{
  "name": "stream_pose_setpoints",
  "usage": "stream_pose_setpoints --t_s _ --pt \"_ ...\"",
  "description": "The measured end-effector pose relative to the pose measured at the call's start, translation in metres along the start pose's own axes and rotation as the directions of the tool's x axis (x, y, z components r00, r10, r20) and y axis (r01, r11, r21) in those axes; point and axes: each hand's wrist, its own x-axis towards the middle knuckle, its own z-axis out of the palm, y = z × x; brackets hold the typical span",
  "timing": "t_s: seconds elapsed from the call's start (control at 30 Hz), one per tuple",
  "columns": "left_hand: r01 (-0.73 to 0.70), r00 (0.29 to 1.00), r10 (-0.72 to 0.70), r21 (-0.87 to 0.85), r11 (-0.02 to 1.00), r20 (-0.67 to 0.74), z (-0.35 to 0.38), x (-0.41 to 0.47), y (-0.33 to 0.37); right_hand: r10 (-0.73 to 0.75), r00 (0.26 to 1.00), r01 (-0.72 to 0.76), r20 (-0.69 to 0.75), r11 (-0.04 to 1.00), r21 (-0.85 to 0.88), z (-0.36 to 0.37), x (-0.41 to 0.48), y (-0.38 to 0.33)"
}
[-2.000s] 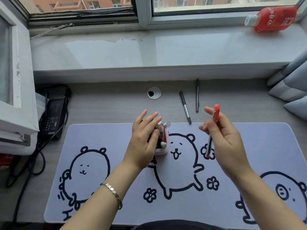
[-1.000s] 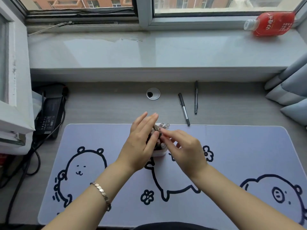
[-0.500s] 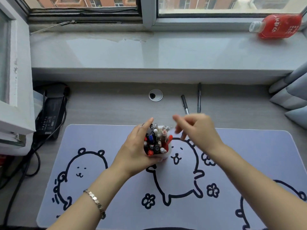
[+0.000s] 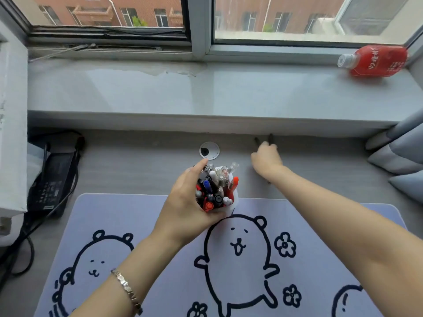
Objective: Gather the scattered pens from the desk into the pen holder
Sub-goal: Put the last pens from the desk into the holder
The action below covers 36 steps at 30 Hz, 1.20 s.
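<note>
A white pen holder [image 4: 235, 198] packed with several pens stands at the back edge of the desk mat [image 4: 128, 220]. My left hand [image 4: 183, 208] is wrapped around its left side. My right hand [image 4: 265, 160] reaches to the back of the desk and lies on top of two black pens. Only their far ends stick out past my fingers, the left pen [image 4: 256, 140] and the right pen [image 4: 271, 137]. One tip shows below my wrist. My fingers hide whether they have closed on the pens.
A round cable grommet [image 4: 209, 151] sits behind the holder. A black power adapter [image 4: 52, 179] with cables lies at the left. Grey cushions [image 4: 398, 156] crowd the right edge. A red bottle [image 4: 377, 61] lies on the windowsill [image 4: 183, 94], which overhangs the desk's back.
My right hand dropped the red pen into the holder, then moved up and right onto the two black pens. My left hand has stayed on the holder.
</note>
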Motion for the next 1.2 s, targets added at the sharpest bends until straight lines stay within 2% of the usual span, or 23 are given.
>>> stream_pose_setpoints --t_s 0.07,0.17,0.33,0.4,0.47,0.57,0.67,0.83,0.93,0.97,1.0,1.07,1.13,1.2 --pt "-0.003 1.000 0.003 -0.009 1.000 -0.011 0.003 0.007 0.002 0.114 0.993 -0.111 -0.039 0.991 0.070 -0.014 0.015 0.007" --pt "-0.012 1.000 0.012 -0.004 1.000 0.006 0.007 0.015 0.004 0.185 0.982 -0.182 -0.020 0.978 0.103 -0.023 0.033 0.021" --pt "-0.020 0.998 0.019 0.015 1.000 0.055 0.011 0.022 0.004 0.177 0.984 -0.179 0.026 0.968 0.175 -0.021 0.039 0.029" --pt "-0.021 0.997 0.019 0.027 0.999 0.077 0.012 0.020 0.003 0.139 0.989 -0.145 0.042 0.947 0.286 -0.025 0.029 0.032" --pt "0.000 0.996 -0.002 0.024 1.000 0.095 0.011 0.017 0.002 0.077 0.995 -0.097 0.062 0.881 0.464 -0.033 0.007 0.037" --pt "0.010 0.993 -0.012 0.020 1.000 0.117 0.013 0.007 -0.003 -0.013 0.990 -0.098 0.140 0.651 0.753 -0.048 -0.042 0.047" --pt "0.006 0.988 -0.014 0.058 0.998 0.152 0.019 -0.005 -0.007 -0.069 0.987 -0.095 0.142 0.460 0.883 -0.063 -0.094 0.061" --pt "-0.019 0.987 0.003 0.096 0.995 0.159 0.022 -0.020 -0.005 -0.068 0.997 0.004 0.026 0.405 0.914 -0.072 -0.145 0.069" --pt "0.001 0.978 -0.032 0.151 0.989 0.207 0.019 -0.025 0.000 -0.055 0.998 0.025 -0.007 0.332 0.943 -0.073 -0.166 0.064" --pt "-0.056 0.981 0.014 0.214 0.975 0.192 0.018 -0.027 0.004 -0.049 0.999 0.034 -0.020 0.310 0.950 -0.074 -0.173 0.061" --pt "-0.159 0.980 0.117 0.282 0.946 0.158 0.017 -0.029 0.008 -0.041 0.999 0.045 -0.034 0.289 0.956 -0.074 -0.179 0.057" --pt "-0.402 0.912 0.402 0.364 0.840 0.080 0.015 -0.036 0.016 -0.015 0.998 0.059 -0.057 0.230 0.971 -0.074 -0.190 0.047" --pt "-0.578 0.803 0.593 0.333 0.746 0.065 0.018 -0.047 0.025 -0.002 0.999 0.043 -0.043 0.150 0.988 -0.073 -0.198 0.036" --pt "-0.656 0.748 0.660 0.224 0.721 0.066 0.023 -0.056 0.029 -0.038 0.999 0.008 -0.004 0.118 0.993 -0.070 -0.205 0.027"
